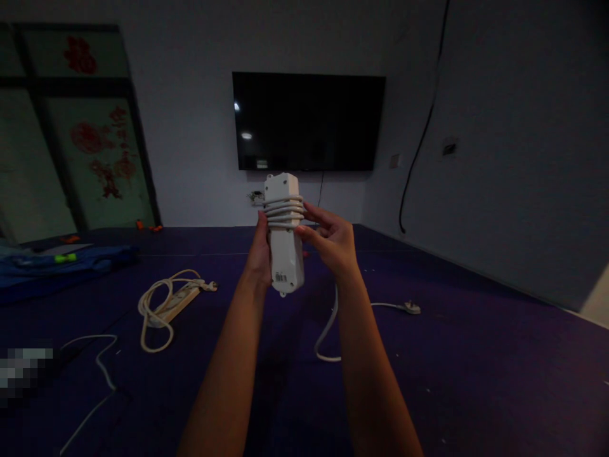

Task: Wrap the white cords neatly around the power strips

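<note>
A white power strip (286, 257) is held upright in front of me, its screwed back with a small barcode label facing me. Several turns of its white cord (284, 212) are wrapped around the upper half. Along the strip's left side, my left hand (259, 254) is closed on it, with the thumb by the coils. My right hand (333, 238) is closed at the right edge, thumb and fingers at the wound cord. The loose end of the cord hangs behind my right forearm and lies on the floor, ending in a plug (412, 308).
Left on the purple floor (457, 381) lies another power strip (178, 304) with a loosely looped cord. A thin white cable (102, 365) runs nearby. Blue fabric (85, 261) lies farther left. A television (309, 120) hangs on the back wall, and a black cable (421, 143) dangles at right.
</note>
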The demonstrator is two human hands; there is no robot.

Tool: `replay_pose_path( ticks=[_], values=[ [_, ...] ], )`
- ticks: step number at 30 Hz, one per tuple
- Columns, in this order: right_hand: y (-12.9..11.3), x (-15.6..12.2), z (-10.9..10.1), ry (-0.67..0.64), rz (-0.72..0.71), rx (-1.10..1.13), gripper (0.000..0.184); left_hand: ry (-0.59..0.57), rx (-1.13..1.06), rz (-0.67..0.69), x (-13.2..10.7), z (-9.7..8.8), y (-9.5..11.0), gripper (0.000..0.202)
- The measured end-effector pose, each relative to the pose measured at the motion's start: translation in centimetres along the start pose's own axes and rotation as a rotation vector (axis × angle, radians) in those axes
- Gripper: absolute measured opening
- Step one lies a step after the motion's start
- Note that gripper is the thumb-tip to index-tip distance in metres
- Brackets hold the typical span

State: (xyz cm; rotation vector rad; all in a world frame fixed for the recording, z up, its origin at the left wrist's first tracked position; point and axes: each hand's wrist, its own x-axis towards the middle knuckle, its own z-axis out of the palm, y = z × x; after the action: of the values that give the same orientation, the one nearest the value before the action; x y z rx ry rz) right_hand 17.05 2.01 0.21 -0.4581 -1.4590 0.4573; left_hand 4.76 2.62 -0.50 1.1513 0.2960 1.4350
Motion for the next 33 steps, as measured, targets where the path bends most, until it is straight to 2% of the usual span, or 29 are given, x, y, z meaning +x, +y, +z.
replay_pose_path(
  ticks=[4,10,14,19,22,29,33],
  values=[
    [0.4,0.0,0.4,-0.044,0.016,0.065,0.052,-0.103,-0.024,-0.067,0.2,-0.8,-0.1,0.069],
    [-0.1,-0.4,0.4,-0.069,-0.035,0.004,0.054,-0.13,-0.08,-0.151,0.2,-1.8,-0.2,0.077],
    [-0.4,-0.5,0.1,-0.073,-0.048,-0.041,0.053,-0.174,-0.064,-0.157,-0.2,-1.7,0.2,0.08],
    [-0.2,-0.3,0.5,-0.01,-0.069,-0.02,0.056,-0.225,-0.018,-0.143,-0.2,-1.4,-0.1,0.08],
    [0.1,-0.3,0.8,-0.023,-0.041,0.007,0.055,-0.218,0.012,-0.166,0.0,-1.5,-0.4,0.081],
    [0.5,-0.1,0.7,-0.193,0.034,0.102,0.054,-0.136,0.068,-0.204,-0.1,-1.8,-0.1,0.089],
    [0.5,-0.2,1.0,-0.166,0.057,0.13,0.059,-0.106,0.128,-0.167,-0.3,-1.3,0.2,0.086]
  ],
)
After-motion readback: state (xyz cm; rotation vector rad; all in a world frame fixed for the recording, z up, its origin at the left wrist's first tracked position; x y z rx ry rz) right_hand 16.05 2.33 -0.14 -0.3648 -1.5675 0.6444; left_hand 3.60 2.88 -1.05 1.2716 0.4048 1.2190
